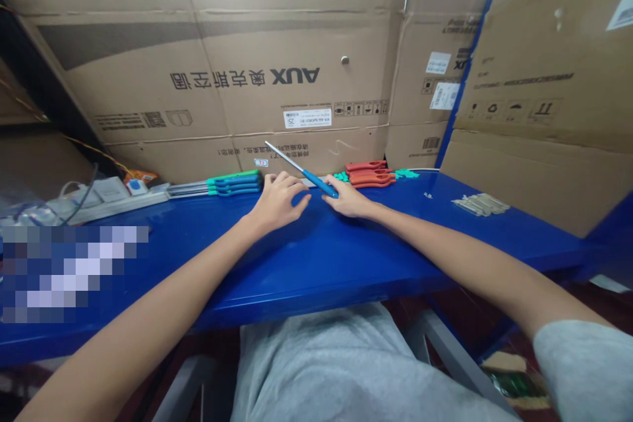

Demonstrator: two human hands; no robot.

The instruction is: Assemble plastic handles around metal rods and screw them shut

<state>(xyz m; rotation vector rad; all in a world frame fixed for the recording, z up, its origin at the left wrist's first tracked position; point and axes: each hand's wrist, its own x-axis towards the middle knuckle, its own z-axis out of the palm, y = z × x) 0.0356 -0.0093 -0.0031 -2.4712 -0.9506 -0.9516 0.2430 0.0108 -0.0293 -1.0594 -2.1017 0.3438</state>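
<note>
My right hand [347, 198] is closed around the blue handle of a slim metal rod [293, 163], which slants up and to the left over the back of the table. Its kind I cannot tell. Close by on the left, my left hand [281, 199] is open with its fingers apart and slightly bent, holding nothing. Just beyond that hand lies a stack of similar rods with green and blue handles [236, 183], their metal shafts pointing left. Behind my right hand is a pile of red slotted handles [368, 175] with teal pieces [406, 174] at their ends.
Cardboard sheets [346, 92] stand along the back and right of the blue table [306, 277]. Several small clear packets [481, 204] lie on the right. A white power strip [126, 206] with plugs and cables lies at the left back. A pixelated patch covers the left front.
</note>
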